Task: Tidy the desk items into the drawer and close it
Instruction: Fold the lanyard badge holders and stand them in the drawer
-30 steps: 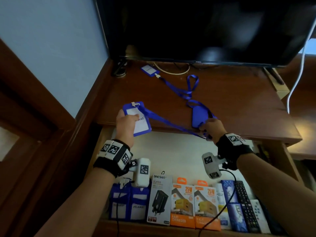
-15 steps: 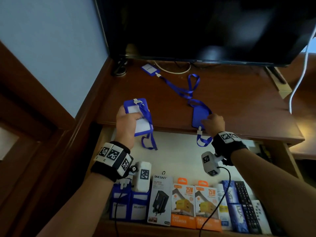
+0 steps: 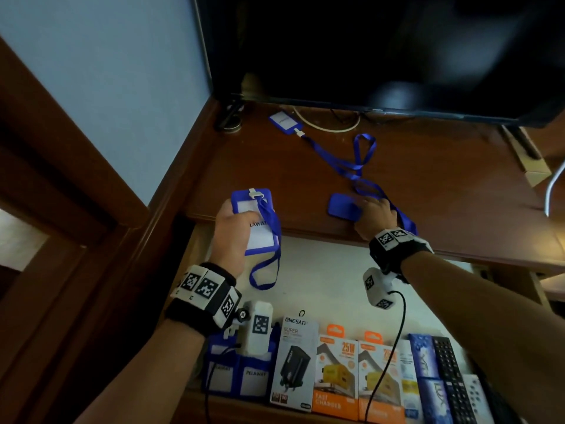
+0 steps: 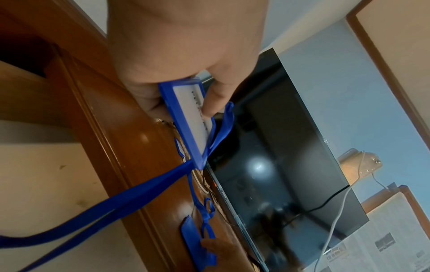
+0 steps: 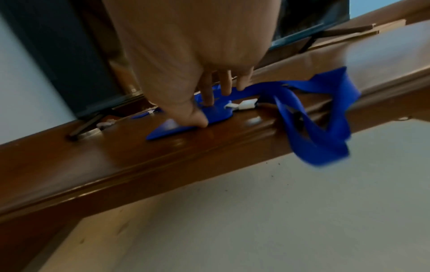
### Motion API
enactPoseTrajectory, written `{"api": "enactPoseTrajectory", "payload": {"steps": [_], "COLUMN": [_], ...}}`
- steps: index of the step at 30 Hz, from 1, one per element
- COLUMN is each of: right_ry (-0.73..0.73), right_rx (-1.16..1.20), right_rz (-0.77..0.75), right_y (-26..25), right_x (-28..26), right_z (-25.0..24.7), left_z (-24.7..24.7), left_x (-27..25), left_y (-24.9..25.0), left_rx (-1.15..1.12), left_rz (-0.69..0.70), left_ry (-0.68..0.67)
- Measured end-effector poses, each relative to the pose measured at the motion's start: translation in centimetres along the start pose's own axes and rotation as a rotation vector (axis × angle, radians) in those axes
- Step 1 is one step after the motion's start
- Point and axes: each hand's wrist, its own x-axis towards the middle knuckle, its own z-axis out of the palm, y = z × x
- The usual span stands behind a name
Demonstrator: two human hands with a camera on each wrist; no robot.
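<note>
My left hand (image 3: pixel 241 215) holds a blue badge holder (image 3: pixel 260 237) with a white card upright over the desk's front edge, thumb across its face (image 4: pixel 209 103). Its blue lanyard (image 3: pixel 266 270) hangs in a loop over the open drawer (image 3: pixel 321 270). My right hand (image 3: pixel 367 206) is on a second blue badge holder (image 3: pixel 342 205) lying near the desk edge. Thumb and fingertips pinch that holder's (image 5: pixel 221 114) near end, by its white clip. Its lanyard (image 5: pixel 314 132) drapes over the edge. A third badge holder (image 3: pixel 282 120) lies at the back, under the TV.
The drawer's front row holds blue badge holders (image 3: pixel 241 377), a white charger box (image 3: pixel 295 362), orange charger boxes (image 3: pixel 336 374), blue packets and a black remote (image 3: pixel 449 381). A dark TV (image 3: pixel 382 50) stands at the desk's (image 3: pixel 443 185) back. A white cable (image 3: pixel 553 188) hangs at right.
My right hand let go of the first holder's lanyard, which dropped into a hanging loop, and moved forward onto the second holder on the desk. The left hand lifted its holder slightly.
</note>
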Motion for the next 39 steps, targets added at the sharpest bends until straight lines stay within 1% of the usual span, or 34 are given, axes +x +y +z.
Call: {"api": "enactPoseTrajectory", "payload": {"steps": [3, 5, 7, 8, 9, 11, 13, 15, 17, 19, 23, 25, 27, 29, 30, 32, 34, 36, 39], "right_ry": [0.008, 0.041, 0.161, 0.211, 0.217, 0.146, 0.066, -0.007, -0.079, -0.12, -0.213, -0.247, -0.219, -0.137, -0.091, -0.021, -0.008, -0.014, -0.011], "right_rx": [0.046, 0.146, 0.368, 0.529, 0.707, 1.069, 1.385, 1.627, 1.758, 1.793, 1.671, 1.558, 1.365, 1.222, 1.19, 1.189, 1.236, 1.335, 1.557], "right_rz": [0.08, 0.117, 0.118, 0.122, 0.125, 0.108, 0.088, 0.063, 0.026, -0.01, -0.064, -0.059, -0.028, 0.034, 0.063, 0.093, 0.084, 0.071, 0.117], "right_y": [-0.1, -0.6, -1.5, -2.0, -2.6, -3.1, -3.2, -2.9, -2.1, -1.2, 1.4, 2.8, 4.3, 6.0, 6.8, 8.4, 9.8, 10.8, 12.0], "right_x": [-0.8, -1.8, -3.4, -4.6, -5.9, -8.5, -11.0, -13.2, -15.2, -17.0, -19.6, -20.2, -20.3, -20.0, -19.8, -19.9, -20.3, -20.8, -20.9], "right_z": [0.2, 0.6, 0.8, 0.8, 0.7, 0.9, 1.0, 0.9, 0.4, -0.2, 0.1, -0.2, -0.7, -1.0, -1.1, -1.3, -1.4, -1.5, -1.2], "left_z": [0.5, 0.9, 1.4, 1.7, 2.1, 3.1, 4.3, 5.5, 6.6, 7.7, 9.9, 10.7, 11.4, 11.9, 12.1, 12.3, 12.3, 12.1, 11.4], "left_x": [-0.3, -0.6, -1.2, -1.6, -2.2, -3.6, -4.8, -5.8, -6.7, -7.6, -9.2, -10.1, -10.9, -11.7, -12.1, -12.8, -13.4, -14.1, -15.3], "left_y": [0.0, 0.0, -0.1, -0.2, -0.2, -0.4, -0.8, -1.4, -2.1, -2.6, -3.7, -4.1, -4.5, -4.9, -5.0, -5.4, -5.7, -5.9, -6.2], "left_rx": [0.011, 0.03, 0.076, 0.114, 0.162, 0.247, 0.281, 0.299, 0.332, 0.344, 0.386, 0.412, 0.441, 0.478, 0.495, 0.517, 0.505, 0.497, 0.505], "left_rz": [0.005, -0.002, -0.013, -0.02, -0.022, -0.023, -0.039, -0.058, -0.066, -0.05, 0.006, 0.014, 0.021, 0.025, 0.026, 0.02, -0.001, -0.031, -0.077], "left_ry": [-0.013, -0.034, -0.102, -0.163, -0.241, -0.414, -0.544, -0.609, -0.621, -0.614, -0.559, -0.544, -0.539, -0.526, -0.517, -0.504, -0.501, -0.515, -0.542]}}
